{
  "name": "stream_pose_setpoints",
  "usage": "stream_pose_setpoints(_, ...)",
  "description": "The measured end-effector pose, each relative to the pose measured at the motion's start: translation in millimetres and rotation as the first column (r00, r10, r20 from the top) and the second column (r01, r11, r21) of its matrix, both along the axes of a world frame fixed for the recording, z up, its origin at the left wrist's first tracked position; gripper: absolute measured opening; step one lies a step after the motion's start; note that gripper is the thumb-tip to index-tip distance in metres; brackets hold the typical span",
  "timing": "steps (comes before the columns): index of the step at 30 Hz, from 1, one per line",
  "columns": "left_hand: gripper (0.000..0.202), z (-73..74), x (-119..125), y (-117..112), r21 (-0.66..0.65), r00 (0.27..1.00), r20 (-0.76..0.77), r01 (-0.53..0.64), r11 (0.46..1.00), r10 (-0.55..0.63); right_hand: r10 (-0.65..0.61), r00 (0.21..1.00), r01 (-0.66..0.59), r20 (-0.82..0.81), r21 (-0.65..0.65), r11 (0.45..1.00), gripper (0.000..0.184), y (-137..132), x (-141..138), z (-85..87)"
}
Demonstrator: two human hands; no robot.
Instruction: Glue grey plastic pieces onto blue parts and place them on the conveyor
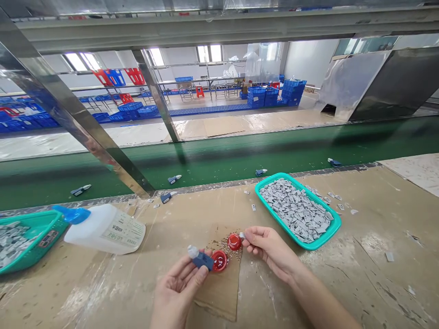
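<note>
My left hand (pixel 185 283) grips a small dark blue plastic piece (pixel 203 260) with a whitish tip, holding it beside a red cap (pixel 220 260) that contains shiny liquid. In my right hand (pixel 265 246), thumb and fingers pinch a small grey plastic piece (pixel 242 236), right next to a second red cap (pixel 234 241). Both caps rest on a wet-spotted sheet of cardboard (pixel 219 297). To the right lies a teal basket (pixel 331 235) full of small grey pieces like the one I pinch.
A white bottle with a blue spout (pixel 106 228) lies at left, beside another teal basket (pixel 41 249) of grey pieces. Beyond the bench runs a green conveyor belt (pixel 219 157) carrying several blue pieces. A slanted metal post (pixel 85 119) stands at left.
</note>
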State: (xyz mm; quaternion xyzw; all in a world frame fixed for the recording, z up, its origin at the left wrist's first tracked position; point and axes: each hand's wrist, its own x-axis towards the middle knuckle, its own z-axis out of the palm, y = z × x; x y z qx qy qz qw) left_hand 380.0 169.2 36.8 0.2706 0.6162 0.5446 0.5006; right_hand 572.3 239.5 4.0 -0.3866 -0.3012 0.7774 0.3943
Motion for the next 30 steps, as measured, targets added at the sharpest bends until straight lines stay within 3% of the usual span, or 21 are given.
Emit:
stream_pose_setpoints(4,0.037,0.3,18.7,3.1,0.052,0.998,0.037,-0.043,0.998,0.041,0.041,0.998,-0.044,-0.053,-0.051,0.998,0.029,-3.6,0.8,6.0)
stream_pose_setpoints(13,0.029,-1.1,42.1,5.2,0.099,1.0,0.023,-0.013,0.995,0.011,0.089,0.992,-0.1,0.093,0.113,0.989,0.034,-16.9,-4.6,17.9)
stream_pose_setpoints(23,0.028,0.9,46.4,3.5,0.075,0.999,-0.043,-0.011,0.997,0.014,0.161,0.968,-0.192,0.191,0.159,0.968,0.037,-18.6,-7.8,8.2)
stream_pose_setpoints(26,0.03,-0.6,41.6,3.5,0.072,0.993,-0.107,0.061,0.996,-0.053,0.245,0.944,-0.281,0.22,0.154,0.947,0.039,-19.8,-5.7,6.4)
stream_pose_setpoints(30,0.032,-3.6,32.5,10.6,0.067,0.948,-0.203,0.262,0.963,-0.244,0.302,0.937,-0.333,0.177,0.187,0.924,0.041,-21.1,-2.3,8.5)
